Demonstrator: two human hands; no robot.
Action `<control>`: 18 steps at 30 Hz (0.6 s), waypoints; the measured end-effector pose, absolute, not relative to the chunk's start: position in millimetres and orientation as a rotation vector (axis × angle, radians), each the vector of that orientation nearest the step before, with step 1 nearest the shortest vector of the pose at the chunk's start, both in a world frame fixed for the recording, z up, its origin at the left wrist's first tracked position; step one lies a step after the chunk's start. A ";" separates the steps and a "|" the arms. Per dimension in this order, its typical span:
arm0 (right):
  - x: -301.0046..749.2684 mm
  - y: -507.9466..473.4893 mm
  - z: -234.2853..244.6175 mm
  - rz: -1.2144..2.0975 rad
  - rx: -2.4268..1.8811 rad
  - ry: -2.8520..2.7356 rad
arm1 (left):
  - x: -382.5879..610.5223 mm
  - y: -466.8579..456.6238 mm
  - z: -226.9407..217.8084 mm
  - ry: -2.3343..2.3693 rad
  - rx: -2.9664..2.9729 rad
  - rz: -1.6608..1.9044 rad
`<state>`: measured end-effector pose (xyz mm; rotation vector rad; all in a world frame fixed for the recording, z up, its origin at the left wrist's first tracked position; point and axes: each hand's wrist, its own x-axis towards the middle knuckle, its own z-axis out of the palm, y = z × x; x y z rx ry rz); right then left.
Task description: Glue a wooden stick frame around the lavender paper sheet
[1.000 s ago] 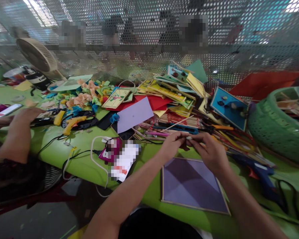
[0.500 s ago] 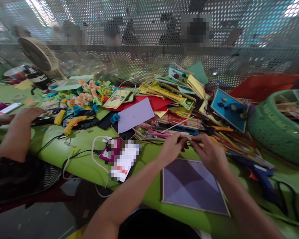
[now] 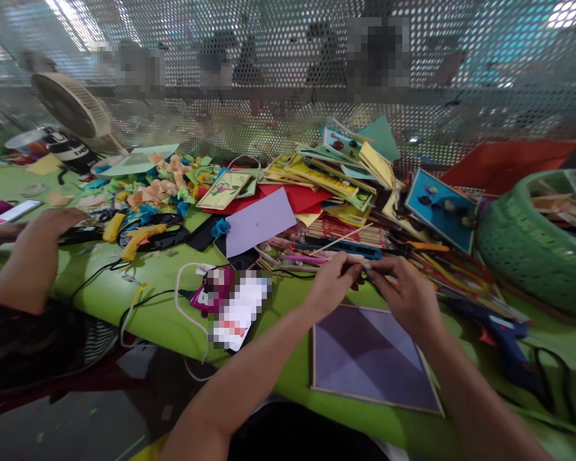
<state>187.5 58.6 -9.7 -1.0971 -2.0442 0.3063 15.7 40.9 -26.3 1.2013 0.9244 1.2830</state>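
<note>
My left hand (image 3: 335, 282) and my right hand (image 3: 403, 288) meet fingertip to fingertip above the table's working edge. Between their pinched fingers is a small pale piece (image 3: 366, 264), too tiny to name. Just below them lies a purple board (image 3: 374, 365) with thin wooden strips along its edges; my right forearm crosses over its right side. Behind my fingers are a thin wooden stick (image 3: 342, 239) and several pens and tools. A blue glue gun (image 3: 504, 339) rests to the right of my right hand.
A green basket (image 3: 523, 237) stands at the right. Stacked decorated cards (image 3: 317, 173) and a lilac sheet (image 3: 259, 224) lie at the back. A phone (image 3: 242, 310) and cables are left of my arm. Another person's arm (image 3: 33, 256) reaches in near yellow glue guns (image 3: 141, 240).
My hands stay together at nearly the same spot, with only slight finger movement around the small pale piece. The view has shifted very slightly.
</note>
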 end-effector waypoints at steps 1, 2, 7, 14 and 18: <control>187.6 58.4 -9.1 0.292 -1.094 -2.056 | 15.3 41.1 -26.3 0.917 1.190 1.279; 187.6 58.2 -8.3 0.280 -1.088 -2.068 | 14.9 41.0 -26.2 0.916 1.185 1.272; 187.6 58.1 -5.7 0.249 -1.074 -2.093 | 13.4 40.2 -23.7 0.941 1.169 1.259; 184.5 57.2 -7.8 0.128 -1.031 -2.109 | 14.5 42.0 -22.0 0.945 1.107 1.226; 183.1 55.7 -9.0 0.089 -0.999 -2.154 | 14.0 42.4 -23.3 0.962 1.156 1.215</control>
